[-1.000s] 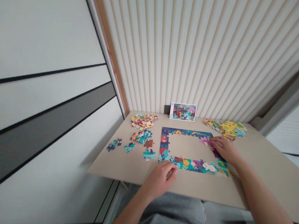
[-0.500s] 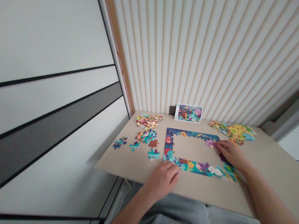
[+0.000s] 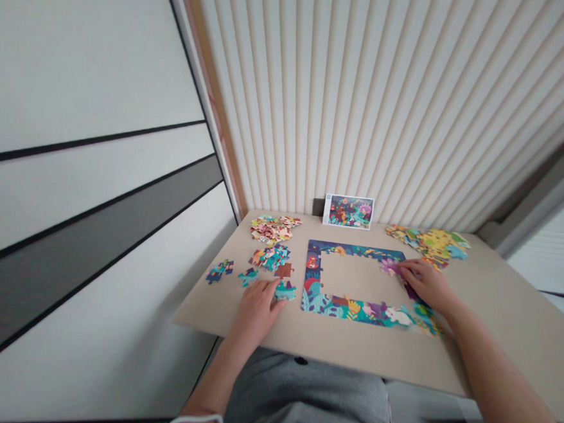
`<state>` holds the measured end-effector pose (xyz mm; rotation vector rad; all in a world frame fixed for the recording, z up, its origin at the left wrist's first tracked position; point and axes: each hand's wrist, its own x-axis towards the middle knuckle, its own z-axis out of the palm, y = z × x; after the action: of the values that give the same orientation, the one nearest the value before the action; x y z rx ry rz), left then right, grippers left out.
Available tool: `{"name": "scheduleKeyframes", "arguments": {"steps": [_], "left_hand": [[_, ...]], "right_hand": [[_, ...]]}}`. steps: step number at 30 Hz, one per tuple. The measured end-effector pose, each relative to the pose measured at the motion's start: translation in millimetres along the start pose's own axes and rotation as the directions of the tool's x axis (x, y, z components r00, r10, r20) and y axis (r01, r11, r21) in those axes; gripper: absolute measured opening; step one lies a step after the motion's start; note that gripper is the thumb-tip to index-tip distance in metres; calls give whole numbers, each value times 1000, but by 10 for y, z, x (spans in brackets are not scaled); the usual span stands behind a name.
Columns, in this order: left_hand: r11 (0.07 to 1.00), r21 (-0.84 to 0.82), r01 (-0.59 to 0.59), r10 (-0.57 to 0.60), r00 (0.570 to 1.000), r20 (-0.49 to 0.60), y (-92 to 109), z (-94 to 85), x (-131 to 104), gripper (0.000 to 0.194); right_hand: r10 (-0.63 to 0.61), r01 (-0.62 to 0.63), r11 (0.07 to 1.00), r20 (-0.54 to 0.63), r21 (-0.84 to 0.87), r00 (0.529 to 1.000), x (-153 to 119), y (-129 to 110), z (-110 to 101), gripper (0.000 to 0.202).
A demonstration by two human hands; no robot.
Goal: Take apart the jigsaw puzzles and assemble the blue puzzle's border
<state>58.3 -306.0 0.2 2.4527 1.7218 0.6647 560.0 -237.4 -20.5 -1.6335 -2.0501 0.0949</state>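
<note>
On the table lies a jigsaw border joined into a rectangular frame with an open middle. My right hand is at its right side, fingertips closed on a purple puzzle piece that juts inward; the fingers partly cover the border there. My left hand reaches over the loose pieces left of the frame, its fingers extended and apart. Just by its fingertips is a teal puzzle piece, with a brown piece beyond it. The hand partly hides another teal piece.
A picture card of the underwater scene leans against the pleated wall. Puzzle piles sit at back left, mid left and back right. A few joined blue pieces lie near the table's left edge.
My left hand has moved left from the border's lower left corner to the loose teal pieces. My right hand stays at the border's right side. The view has shifted slightly.
</note>
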Motion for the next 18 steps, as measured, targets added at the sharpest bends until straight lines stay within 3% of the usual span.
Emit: {"name": "scheduleKeyframes", "arguments": {"steps": [4, 7, 11, 15, 18], "left_hand": [[999, -4, -39, 39, 999, 6, -10, 10, -15, 42], [997, 0, -74, 74, 997, 13, -45, -16, -45, 44], [994, 31, -102, 100, 993, 70, -89, -115, -30, 48], [991, 92, -99, 93, 993, 68, -78, -227, 151, 50], [986, 158, -59, 63, 998, -16, -47, -260, 399, 48]], "right_hand": [[30, -29, 999, -36, 33, 999, -8, -78, -29, 37], [96, -90, 995, -128, 51, 987, -15, -130, -56, 37], [239, -231, 971, -280, 62, 930, -24, -126, -90, 38], [328, -311, 945, -357, 106, 875, -29, -105, -109, 38], [340, -315, 940, -356, 127, 871, -27, -117, -111, 38]]}}
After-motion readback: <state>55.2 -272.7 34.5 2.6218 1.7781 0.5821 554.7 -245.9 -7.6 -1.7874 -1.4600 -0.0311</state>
